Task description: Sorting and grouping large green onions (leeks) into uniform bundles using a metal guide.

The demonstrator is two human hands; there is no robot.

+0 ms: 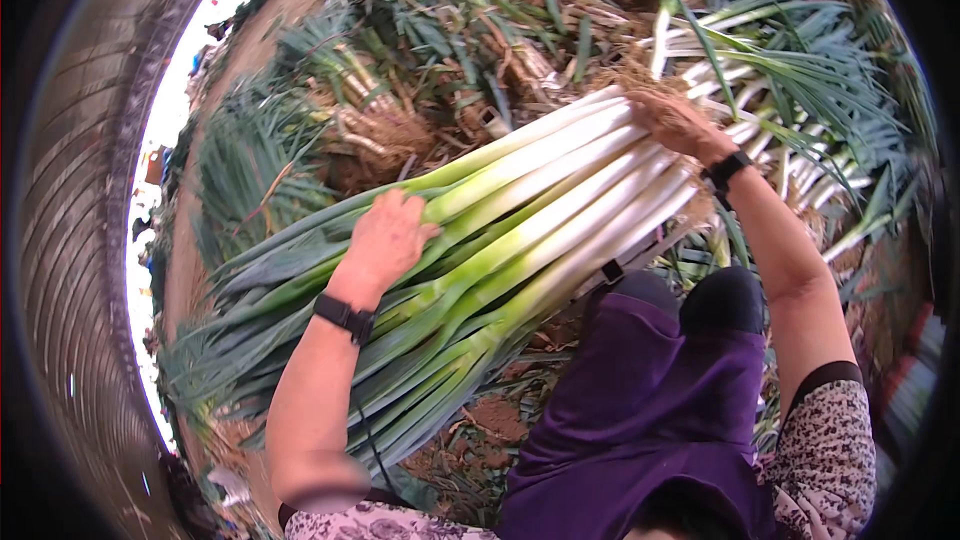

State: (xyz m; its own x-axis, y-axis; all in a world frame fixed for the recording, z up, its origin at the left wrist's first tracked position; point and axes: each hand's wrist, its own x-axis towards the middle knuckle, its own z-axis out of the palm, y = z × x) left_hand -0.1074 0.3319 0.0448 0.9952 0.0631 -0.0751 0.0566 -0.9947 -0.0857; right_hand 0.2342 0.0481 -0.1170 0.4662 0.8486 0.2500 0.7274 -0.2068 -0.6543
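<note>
A wide bundle of long green onions [540, 195] lies slantwise in front of me, thick white stalks to the right and dark leaves spreading to the lower left. My left hand [385, 240] rests on top where the stalks turn green, its fingers curled over the upper ones. At the root end, my right hand [675, 122] is closed around the tips of the upper white stalks; its fingertips are partly hidden. A black band circles each wrist. A thin dark strap or bar shows under the bundle's lower right side.
Loose green onions [790, 90] are piled at the right. More untrimmed bunches with soil and roots [370, 125] lie beyond the bundle. My knees, under a purple apron [640, 380], are close to the stalks. A curved ribbed wall [85, 200] rises at far left.
</note>
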